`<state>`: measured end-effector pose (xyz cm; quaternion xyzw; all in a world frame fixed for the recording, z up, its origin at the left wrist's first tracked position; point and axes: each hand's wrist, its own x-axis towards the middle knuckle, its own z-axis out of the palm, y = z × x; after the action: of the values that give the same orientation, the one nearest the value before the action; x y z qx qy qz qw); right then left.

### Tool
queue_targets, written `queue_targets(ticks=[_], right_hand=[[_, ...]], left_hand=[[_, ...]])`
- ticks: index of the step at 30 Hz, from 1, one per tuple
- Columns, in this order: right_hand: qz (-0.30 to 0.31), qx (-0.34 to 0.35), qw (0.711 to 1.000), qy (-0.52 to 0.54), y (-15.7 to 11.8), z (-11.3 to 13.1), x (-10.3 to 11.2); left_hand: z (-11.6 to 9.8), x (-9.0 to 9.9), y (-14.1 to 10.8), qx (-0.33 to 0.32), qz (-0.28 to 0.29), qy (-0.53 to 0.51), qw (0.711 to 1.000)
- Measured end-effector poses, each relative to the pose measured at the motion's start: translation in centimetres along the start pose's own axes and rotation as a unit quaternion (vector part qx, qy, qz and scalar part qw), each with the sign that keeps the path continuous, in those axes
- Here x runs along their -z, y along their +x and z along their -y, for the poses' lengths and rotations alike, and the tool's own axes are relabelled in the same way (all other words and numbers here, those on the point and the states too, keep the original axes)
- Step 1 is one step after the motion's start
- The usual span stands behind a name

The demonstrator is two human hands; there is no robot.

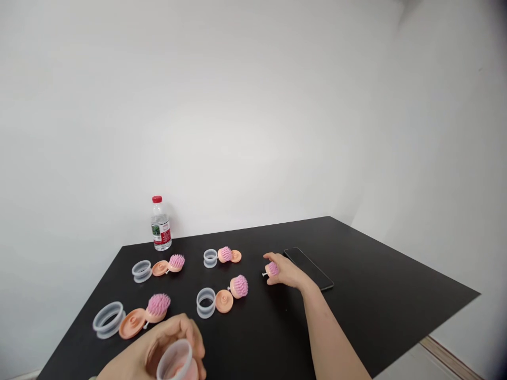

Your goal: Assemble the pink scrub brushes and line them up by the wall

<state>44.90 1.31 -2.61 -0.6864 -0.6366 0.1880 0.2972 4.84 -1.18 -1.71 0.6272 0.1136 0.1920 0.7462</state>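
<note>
My left hand (170,338), at the bottom of the view, is wrapped round a translucent cup (174,359) with something peach-coloured in it. Farther right, my right hand (282,270) has its thumb and fingers around a small pink-bristled brush head (271,269) with a white stem pointing left. To the left lie several sets of parts. The nearest set has a clear ring (109,320), a peach disc (132,323) and a pink brush head (158,306). In the middle sit another clear ring (206,303), a peach disc (224,301) and a brush head (239,286).
A black phone (309,268) lies just right of my right hand on the black table (376,285). A water bottle with a red cap (161,224) stands at the back left by the white wall. Two more part sets lie toward the back.
</note>
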Motion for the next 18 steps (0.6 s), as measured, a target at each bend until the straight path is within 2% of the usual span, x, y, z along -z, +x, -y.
queue_targets(ticks=[4,8,11,14,16,18], right_hand=[[-0.102,0.057,0.993,0.034,0.0,1.7,-0.4],[-0.159,0.138,0.972,0.103,-0.8,5.4,-2.3],[-0.129,0.231,0.95,0.164,-2.8,8.8,-4.7],[-0.043,0.362,0.908,0.208,-5.2,11.4,-7.2],[0.006,0.393,0.895,0.21,-6.4,12.4,-8.7],[0.033,0.387,0.898,0.207,-7.1,12.9,-9.7]], left_hand=[[0.1,0.0,0.4,-0.045,-0.071,0.008,0.996],[0.4,-0.3,0.8,-0.08,-0.174,-0.002,0.981],[0.6,-0.6,1.1,-0.113,-0.221,0.018,0.969],[0.7,-0.8,1.4,-0.136,-0.273,0.055,0.951],[0.6,-0.8,1.5,-0.14,-0.294,0.069,0.943],[0.6,-0.9,1.6,-0.141,-0.293,0.08,0.942]])
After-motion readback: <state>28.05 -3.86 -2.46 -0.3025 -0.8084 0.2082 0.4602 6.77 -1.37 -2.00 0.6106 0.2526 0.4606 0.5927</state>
